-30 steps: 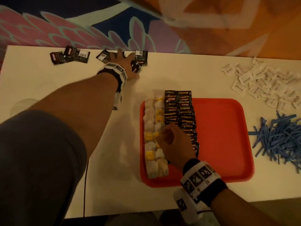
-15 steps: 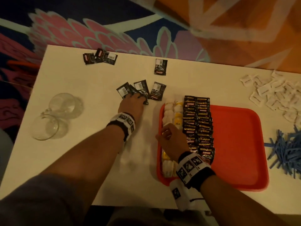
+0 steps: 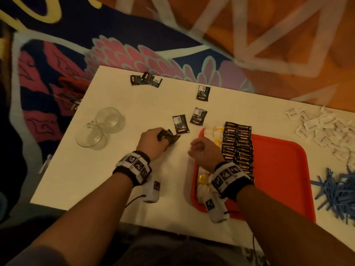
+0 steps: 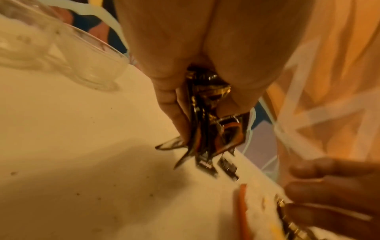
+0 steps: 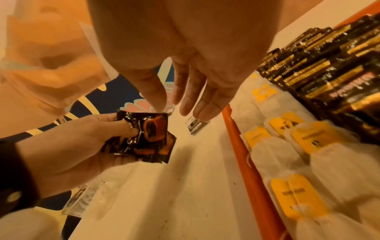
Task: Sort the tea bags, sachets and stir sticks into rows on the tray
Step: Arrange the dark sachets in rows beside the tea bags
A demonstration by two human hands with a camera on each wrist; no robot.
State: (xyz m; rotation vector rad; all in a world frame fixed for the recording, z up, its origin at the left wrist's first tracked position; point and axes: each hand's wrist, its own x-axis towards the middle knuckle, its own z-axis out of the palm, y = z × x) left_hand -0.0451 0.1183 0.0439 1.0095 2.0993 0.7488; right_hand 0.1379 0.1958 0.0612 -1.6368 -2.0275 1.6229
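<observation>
Your left hand (image 3: 151, 143) holds bunch of shiny black sachets (image 5: 144, 138) over white table (image 3: 115, 179). Your right hand (image 3: 204, 150), fingers loose, empty, just beside, at red plastic tray (image 3: 278, 169) edge.

Light: dim, warm orange cast | Shadows: arms throwing soft shadows on the table (image 3: 107, 169) | Blur: edges smearing, wrist views soft | Glare: sachets (image 5: 320, 78) glinting
</observation>
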